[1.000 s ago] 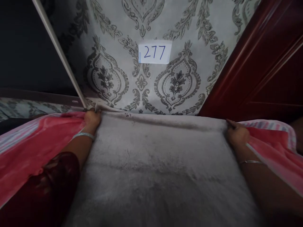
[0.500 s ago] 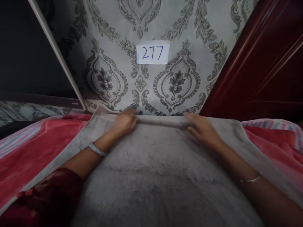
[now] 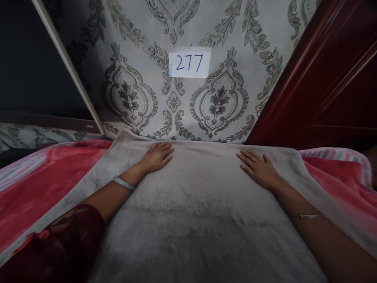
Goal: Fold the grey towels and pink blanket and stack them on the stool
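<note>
A grey plush blanket is spread flat over a red blanket on a bed. My left hand lies palm down on the grey blanket near its far edge, fingers stretched out. My right hand rests flat on the same blanket further right, fingers also spread. Neither hand holds anything. A bangle sits on each wrist.
Patterned grey wallpaper rises just behind the bed, with a white paper label reading 277 stuck on it. A dark red wooden panel stands at the right. A dark opening with a pale frame is at the left.
My hands let go of the grey blanket's far corners, came in toward the middle, then slid apart and now lie flat on it.
</note>
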The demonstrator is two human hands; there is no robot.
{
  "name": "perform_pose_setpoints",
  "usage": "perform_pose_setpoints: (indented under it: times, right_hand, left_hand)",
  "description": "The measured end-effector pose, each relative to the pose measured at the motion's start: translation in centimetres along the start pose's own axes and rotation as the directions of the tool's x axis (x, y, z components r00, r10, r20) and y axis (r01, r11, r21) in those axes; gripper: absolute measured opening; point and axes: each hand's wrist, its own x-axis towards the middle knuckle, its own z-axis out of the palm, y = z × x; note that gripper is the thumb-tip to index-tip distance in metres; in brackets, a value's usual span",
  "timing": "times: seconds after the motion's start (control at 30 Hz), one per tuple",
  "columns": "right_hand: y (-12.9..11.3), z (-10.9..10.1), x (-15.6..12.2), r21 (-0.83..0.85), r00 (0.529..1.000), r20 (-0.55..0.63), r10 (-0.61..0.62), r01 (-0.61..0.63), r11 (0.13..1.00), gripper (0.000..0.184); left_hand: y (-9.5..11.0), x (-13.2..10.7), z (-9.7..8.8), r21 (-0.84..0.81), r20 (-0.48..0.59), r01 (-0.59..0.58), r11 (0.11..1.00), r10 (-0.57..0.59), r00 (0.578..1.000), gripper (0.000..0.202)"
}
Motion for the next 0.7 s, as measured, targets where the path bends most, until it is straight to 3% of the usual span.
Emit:
perform_pose_setpoints:
  times: [0.13, 0.23, 0.33, 0.4, 0.47, 0.57, 0.7]
  right_hand:
    - [-0.4, -0.3, -0.1, -0.011, 0.997, -0.07, 0.024, -0.024, 1.0, 0.056]
    - [-0.3, -1.0, -0.2, -0.037, 0.983, -0.124, 0.138, -0.143, 0.989, 0.056]
    - [0.0, -1.7, -0.7, -0.039, 0.893, -0.165, 0.419, -0.43, 0.902, 0.064]
    - [0.2, -2.1, -1.1, -0.026, 0.827, -0.144, 0.544, -0.553, 0.833, 0.069]
    - [0.4, -2.4, -1.4, -0.018, 0.805, -0.102, 0.584, -0.588, 0.808, 0.073]
    - [0.9, -2.5, -1.6, -0.014, 0.8, -0.063, 0.597, -0.598, 0.801, 0.075]
    - [2.5, -2.1, -1.7, 0.01, 0.809, -0.003, 0.587, -0.587, 0.809, 0.077]
  left_hand:
    - [-0.7, 0.2, -0.1, -0.115, -0.066, 0.001, 0.993, -0.008, 0.998, 0.039]
    - [-1.5, 0.2, -0.1, -0.206, -0.174, 0.078, 0.975, -0.115, 0.978, 0.033]
    - [-1.6, 0.0, -0.1, -0.15, -0.263, 0.322, 0.935, -0.352, 0.898, 0.034]
    - [-1.3, -0.3, -0.2, -0.046, -0.235, 0.445, 0.894, -0.443, 0.865, 0.038]
    - [-1.1, -0.6, -0.5, 0.035, -0.181, 0.466, 0.884, -0.453, 0.873, 0.044]
    - [-1.7, -1.2, -1.4, 0.033, -0.174, 0.453, 0.891, -0.441, 0.881, 0.052]
    - [-4.2, -2.3, -2.5, 0.101, -0.201, 0.583, 0.806, -0.558, 0.805, 0.048]
